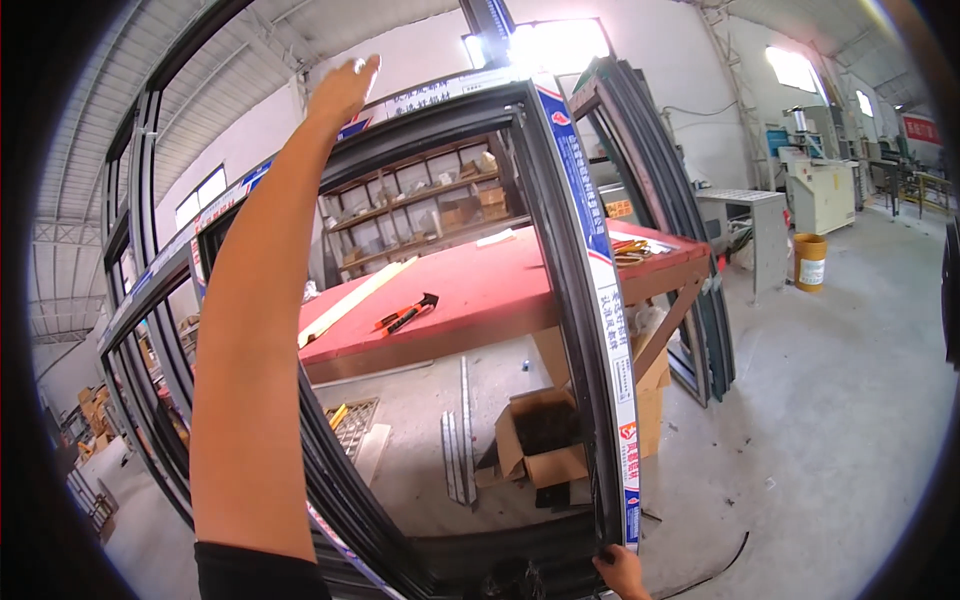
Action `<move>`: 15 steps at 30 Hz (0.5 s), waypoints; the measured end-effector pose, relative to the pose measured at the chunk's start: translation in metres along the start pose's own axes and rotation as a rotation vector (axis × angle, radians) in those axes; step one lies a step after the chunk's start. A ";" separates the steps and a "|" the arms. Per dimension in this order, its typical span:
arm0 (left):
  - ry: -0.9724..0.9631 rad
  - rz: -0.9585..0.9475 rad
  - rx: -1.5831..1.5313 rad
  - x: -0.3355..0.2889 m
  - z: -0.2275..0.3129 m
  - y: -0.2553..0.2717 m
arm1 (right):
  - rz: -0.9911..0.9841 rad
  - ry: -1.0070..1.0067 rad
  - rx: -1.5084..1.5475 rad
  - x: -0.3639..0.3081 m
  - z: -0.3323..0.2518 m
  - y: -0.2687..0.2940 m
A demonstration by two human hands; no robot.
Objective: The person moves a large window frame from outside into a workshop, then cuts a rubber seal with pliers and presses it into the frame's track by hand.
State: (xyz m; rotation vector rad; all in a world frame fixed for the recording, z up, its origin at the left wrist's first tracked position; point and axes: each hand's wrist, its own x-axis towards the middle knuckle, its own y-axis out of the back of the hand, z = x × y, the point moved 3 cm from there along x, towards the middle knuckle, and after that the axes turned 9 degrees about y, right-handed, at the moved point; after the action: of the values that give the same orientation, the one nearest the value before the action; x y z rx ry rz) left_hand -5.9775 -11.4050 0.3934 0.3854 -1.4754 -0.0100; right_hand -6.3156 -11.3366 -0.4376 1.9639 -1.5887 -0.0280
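Note:
A dark window frame (560, 230) stands upright before me, with blue, white and red printed film along its outer faces. My left arm reaches up across its left part. My left hand (343, 92) is raised by the top rail, fingers curled together; whatever they hold, if anything, is hidden. Low down, my right hand (622, 572) is closed at the bottom end of the right upright, thumb and fingers against its dark inner edge. A small dark bit shows at those fingertips, too small to name. A thin black strip (735, 560) curves over the floor to the right of that hand.
Through the frame I see a red-topped workbench (480, 285) with a black-and-orange hand tool (408, 314) and a long pale strip (355, 303). Below are an open cardboard box (540, 440) and metal profiles (458, 450). More frames (660, 170) lean right; a yellow bucket (810, 262) stands beyond.

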 end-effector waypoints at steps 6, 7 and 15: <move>0.258 -0.761 -0.166 -0.032 0.034 -0.024 | -0.107 -0.135 -0.106 -0.003 -0.025 0.019; 0.221 -0.782 -0.057 -0.028 0.038 -0.020 | -0.097 -0.120 -0.101 -0.003 -0.025 0.017; 0.184 -0.568 -0.199 -0.047 0.043 -0.008 | -0.063 -0.100 -0.156 -0.001 -0.020 0.014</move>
State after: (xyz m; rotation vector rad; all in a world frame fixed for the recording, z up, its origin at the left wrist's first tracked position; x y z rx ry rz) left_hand -6.0219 -11.4119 0.3480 0.6135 -1.1317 -0.5568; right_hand -6.3205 -11.3281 -0.4148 1.9161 -1.5375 -0.2713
